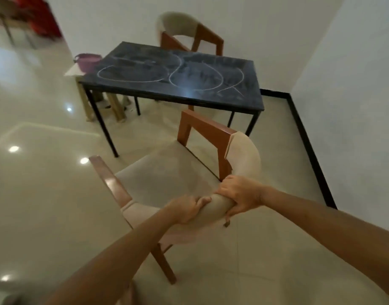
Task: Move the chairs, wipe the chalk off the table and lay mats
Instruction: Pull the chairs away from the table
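Chair step in hand: my left hand and right hand are both clenched round the padded backrest of the near chair, which stands clear of the table at my 12 o'clock. Chalk loops cover the top; the far chair sits beyond it. I'd say next comes setting this one down, then the far one.

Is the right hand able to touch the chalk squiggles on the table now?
Probably not. The right hand grips the near chair backrest with the left hand, and that chair's seat lies between the person and the table with its chalk marks.
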